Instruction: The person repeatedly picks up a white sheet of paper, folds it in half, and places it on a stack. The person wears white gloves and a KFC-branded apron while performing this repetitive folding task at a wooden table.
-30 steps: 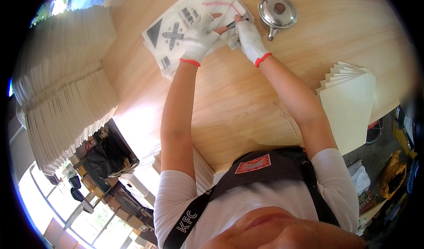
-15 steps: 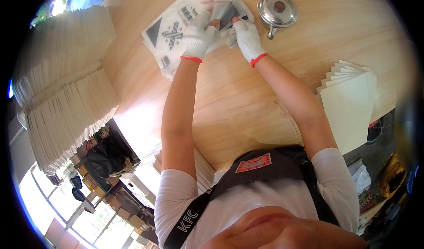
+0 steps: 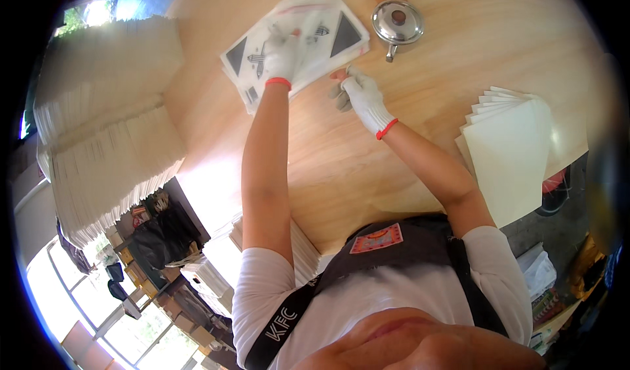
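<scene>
A stack of clear plastic sleeves (image 3: pixel 344 6) with dark corner triangles and printed pencil figures lies on the far part of the table. My left hand (image 3: pixel 282 55), in a white knit glove with a red cuff, rests on the top sleeve. Its fingers look stretched out over the print, slightly blurred, with a bare fingertip showing. Off the near right edge of the stack is my right hand (image 3: pixel 364 98), gloved the same way. Its fingers curl in, bare thumb and fingertip close together, and nothing shows between them.
Right of the sleeves stands a round metal lidded pot (image 3: pixel 398 22) with a spout. Fanned white cards (image 3: pixel 508 147) lie at the table's right edge. Tall stacks of pale sheets (image 3: pixel 111 147) rise on the left; another paper stack (image 3: pixel 303 252) stands near my left elbow.
My right hand has left the sleeves and drawn back toward me. The lifted sleeve edge now lies flat, and my left hand has shifted slightly left and spread over the print.
</scene>
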